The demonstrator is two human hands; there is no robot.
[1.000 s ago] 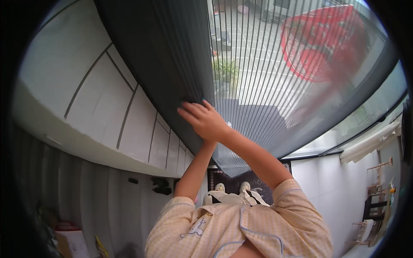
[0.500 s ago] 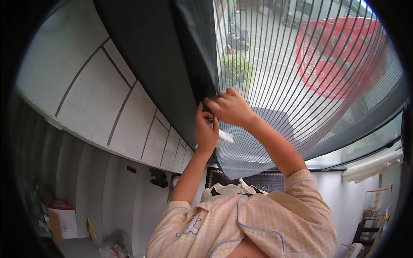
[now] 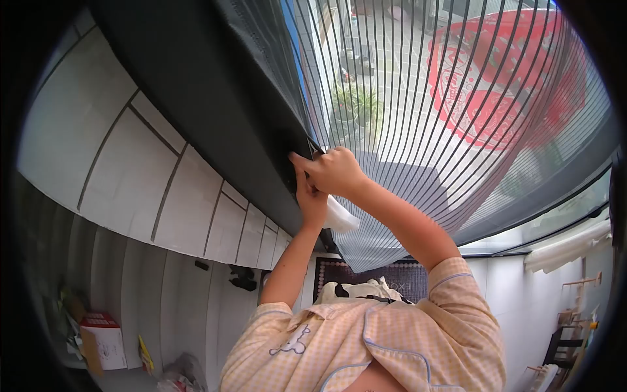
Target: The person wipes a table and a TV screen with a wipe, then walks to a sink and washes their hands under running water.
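Observation:
A striped mesh screen curtain [image 3: 418, 140] hangs beside a dark door frame [image 3: 196, 111]. My right hand [image 3: 338, 171] is closed at the curtain's dark edge, its index finger pressed against the frame. Just below it, my left hand [image 3: 312, 201] reaches up the frame with bent fingers, partly covered by the right hand. Whatever lies between the left fingers is hidden. A white, soft-looking piece [image 3: 341, 215] sticks out beside the left palm; its kind is unclear.
White tiled wall [image 3: 124, 163] runs along the left, with grey steps [image 3: 170, 281] below. A cardboard box [image 3: 104, 343] and plastic bag [image 3: 183, 375] are at lower left. A dark doormat [image 3: 408, 274] lies underfoot. Potted plants [image 3: 356, 108] and a red printed sheet [image 3: 496, 85] show through the mesh.
The view has shifted, and a blue strip along the frame now shows. My right hand has come down over the left fingers, its index finger stretched onto the frame. More of the white piece shows.

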